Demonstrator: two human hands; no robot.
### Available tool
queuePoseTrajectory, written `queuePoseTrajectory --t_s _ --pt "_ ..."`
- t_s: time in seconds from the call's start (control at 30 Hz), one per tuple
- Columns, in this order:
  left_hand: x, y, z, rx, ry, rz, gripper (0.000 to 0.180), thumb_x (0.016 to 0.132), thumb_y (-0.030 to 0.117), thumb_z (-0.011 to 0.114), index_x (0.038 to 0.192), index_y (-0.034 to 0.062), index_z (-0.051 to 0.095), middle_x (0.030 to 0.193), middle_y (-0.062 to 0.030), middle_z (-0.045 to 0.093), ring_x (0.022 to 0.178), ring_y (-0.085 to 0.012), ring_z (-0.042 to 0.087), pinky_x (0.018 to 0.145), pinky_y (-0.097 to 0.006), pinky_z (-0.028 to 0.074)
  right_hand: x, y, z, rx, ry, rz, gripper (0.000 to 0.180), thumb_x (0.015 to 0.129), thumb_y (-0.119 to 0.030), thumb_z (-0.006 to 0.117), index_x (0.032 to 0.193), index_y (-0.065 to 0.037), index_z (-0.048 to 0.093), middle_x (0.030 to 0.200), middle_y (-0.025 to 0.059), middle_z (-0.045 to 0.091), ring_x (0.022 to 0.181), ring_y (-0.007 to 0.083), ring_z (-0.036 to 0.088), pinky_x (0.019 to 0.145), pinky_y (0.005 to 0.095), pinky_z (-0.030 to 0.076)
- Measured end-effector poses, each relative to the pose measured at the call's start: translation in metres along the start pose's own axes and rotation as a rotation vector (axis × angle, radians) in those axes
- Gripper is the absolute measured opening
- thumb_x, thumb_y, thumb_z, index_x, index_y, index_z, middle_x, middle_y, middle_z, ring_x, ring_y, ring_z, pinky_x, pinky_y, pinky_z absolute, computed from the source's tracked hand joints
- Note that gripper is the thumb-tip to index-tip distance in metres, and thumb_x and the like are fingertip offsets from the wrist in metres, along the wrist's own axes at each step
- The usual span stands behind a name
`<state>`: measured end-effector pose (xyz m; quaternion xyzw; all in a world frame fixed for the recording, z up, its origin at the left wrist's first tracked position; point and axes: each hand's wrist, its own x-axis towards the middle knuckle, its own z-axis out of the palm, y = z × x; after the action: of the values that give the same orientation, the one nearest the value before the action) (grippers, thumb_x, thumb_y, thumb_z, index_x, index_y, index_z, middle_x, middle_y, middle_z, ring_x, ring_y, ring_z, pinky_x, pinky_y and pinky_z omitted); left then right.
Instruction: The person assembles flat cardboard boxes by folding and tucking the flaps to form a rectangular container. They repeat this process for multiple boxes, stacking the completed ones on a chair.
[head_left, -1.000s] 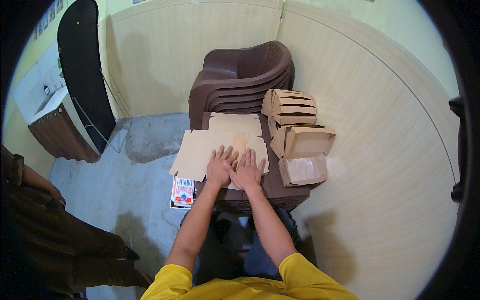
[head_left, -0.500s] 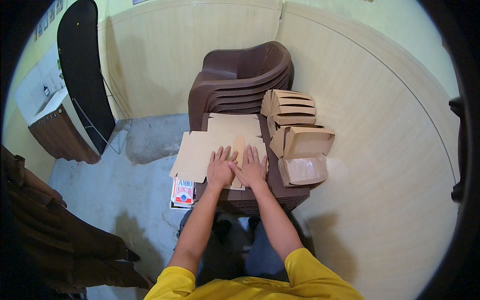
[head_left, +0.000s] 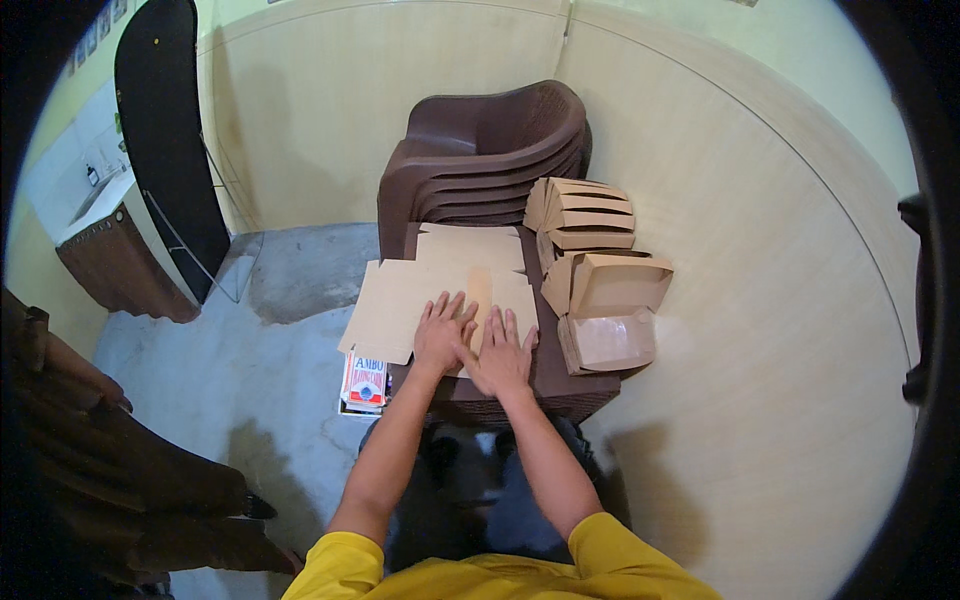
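Flat brown cardboard box blanks (head_left: 390, 305) lie spread over a dark brown woven-look surface (head_left: 575, 384) in front of me. My left hand (head_left: 441, 335) rests palm down on the cardboard, its fingers stretched forward. Close beside it, my right hand (head_left: 502, 357) also lies flat with fingers spread, the two thumbs meeting or overlapping. Neither hand grips anything. Just ahead of the fingers, a smoother orange-tan strip (head_left: 480, 287) shows on the cardboard; its near end is hidden by the hands.
Folded cardboard boxes (head_left: 585, 213) stand stacked at the right, with an open box (head_left: 612, 342) nearer me. Stacked brown plastic chairs (head_left: 480, 150) rise behind. A printed carton (head_left: 366, 381) sits left of the surface. Another person's dark clothing (head_left: 120, 470) is at the left; a black board (head_left: 165, 140) leans farther back.
My right hand has slid slightly back toward me, its fingers spreading more. The left hand stays nearly in place, and the cardboard looks unmoved.
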<state>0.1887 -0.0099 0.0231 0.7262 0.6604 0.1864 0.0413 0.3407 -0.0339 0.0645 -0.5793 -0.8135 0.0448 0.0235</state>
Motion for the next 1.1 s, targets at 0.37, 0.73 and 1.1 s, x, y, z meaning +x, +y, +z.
queuePoseTrajectory --t_s 0.37,0.73,1.1 --pt "0.003 -0.002 0.006 -0.164 0.047 -0.061 0.054 0.11 0.045 0.048 0.157 0.0204 0.055 0.167 -0.0156 0.045 0.157 -0.0417 0.035 0.13 -0.057 0.024 0.104 0.02 0.0 0.277 -0.07 0.062 0.106 0.103 -0.081 0.02 0.168 0.003 0.025 0.18 0.0115 0.016 0.167 0.0317 0.008 0.132 0.0629 -0.001" --pt "0.006 -0.005 -0.016 -0.163 -0.187 0.015 0.081 0.089 0.082 0.055 0.152 0.0306 0.063 0.177 -0.0224 0.023 0.164 -0.0506 0.007 0.127 -0.073 -0.002 0.008 0.072 0.005 0.719 0.188 -0.352 0.084 0.076 -0.003 0.07 0.155 -0.029 0.059 0.165 0.0256 0.04 0.153 0.0446 0.041 0.125 0.049 0.038" --pt "-0.018 0.016 -0.044 -0.412 -0.044 0.27 0.065 0.077 0.058 0.086 0.12 0.0101 0.081 0.149 -0.0181 0.063 0.15 -0.0386 0.046 0.126 -0.059 0.03 0.006 0.089 -0.004 0.757 0.244 -0.403 0.043 0.074 -0.007 0.078 0.115 -0.005 0.066 0.122 0.0206 0.067 0.112 0.0406 0.067 0.095 0.0438 0.055"
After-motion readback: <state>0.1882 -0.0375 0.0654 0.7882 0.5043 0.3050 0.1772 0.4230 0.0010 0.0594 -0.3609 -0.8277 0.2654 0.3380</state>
